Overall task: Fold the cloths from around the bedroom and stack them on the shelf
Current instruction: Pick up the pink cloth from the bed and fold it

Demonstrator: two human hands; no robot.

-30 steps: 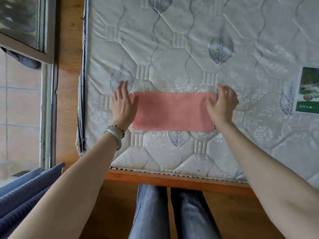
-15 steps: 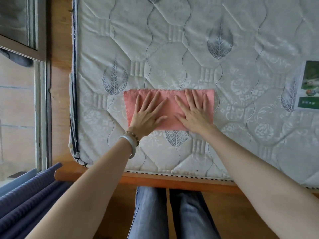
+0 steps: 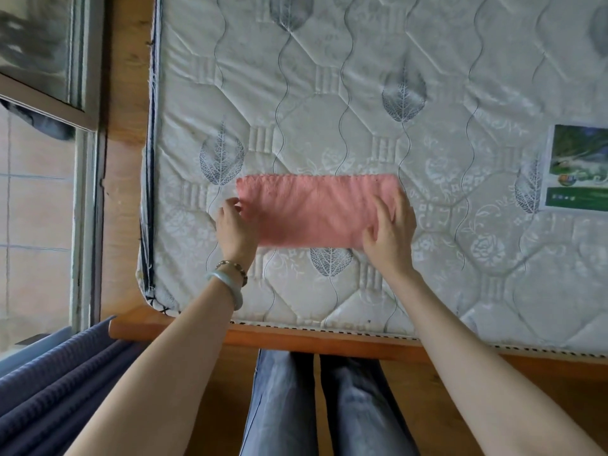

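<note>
The cloth [image 3: 314,210] is pink and folded into a long rectangle. It lies flat on the mattress [image 3: 427,77], near the mattress's front-left corner. Its far edge is scalloped and straight. Its near edge runs parallel to the front edge of the mattress.

The left hand [image 3: 235,230] is at the cloth's left end. Its fingertips curl onto the left edge; whether they pinch the fabric cannot be told. The right hand [image 3: 390,233] covers the near-right corner, fingers bent and spread on the fabric. Whether it grips or only presses cannot be told. A bangle [image 3: 227,287] and a bead bracelet [image 3: 233,266] sit on the left wrist.

Bare mattress surrounds the cloth on all sides. The widest open area lies beyond it and to the right. A printed label [image 3: 579,169] sits near the right border of the view, well apart from the cloth.

The bed frame [image 3: 329,340] edges the mattress at the front. A window [image 3: 42,93] stands to the left, past a wood strip. Ribbed blue fabric [image 3: 49,383] lies at lower left. The person's legs [image 3: 316,406] stand against the frame.
</note>
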